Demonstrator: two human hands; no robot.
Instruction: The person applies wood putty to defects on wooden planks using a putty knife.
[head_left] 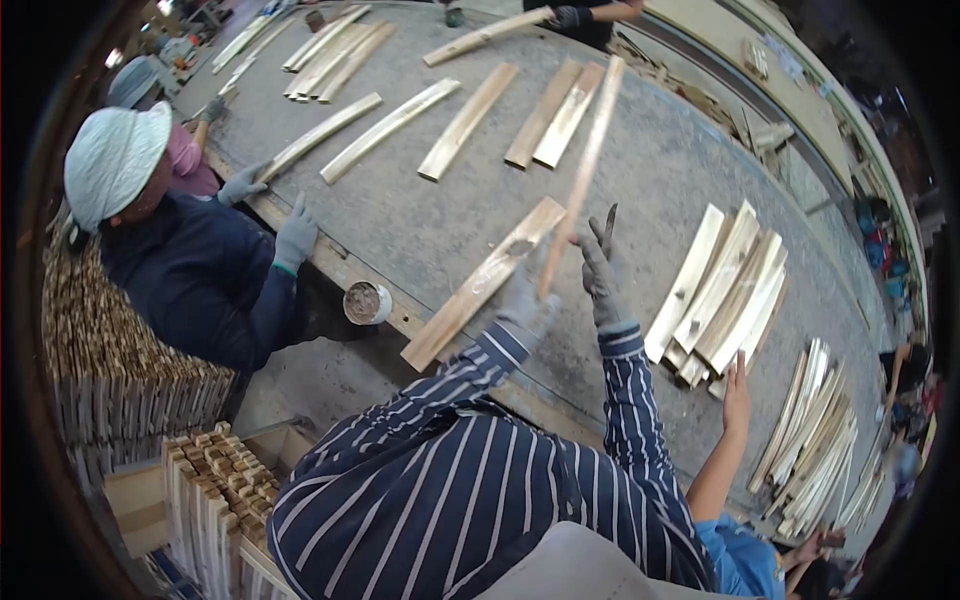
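My left hand (526, 302), in a grey glove and slightly blurred, is closed around the lower end of a thin wooden slat (590, 155) that slants up and away over the table. Beneath and beside that hand, a wider board (480, 288) with a dark patch near its upper end lies across the table's near edge. To the right, my gloved right hand (602, 275) has its fingers wrapped round a small dark-bladed tool (610, 222), which points upward. Both forearms are in striped sleeves.
Slats (468, 122) lie spaced along the grey table (400, 215); piles (722, 290) lie at right. At left, a co-worker in a white hat (118, 165) touches a slat, near a tub of paste (366, 302). Another person's bare arm (735, 410) reaches in at right.
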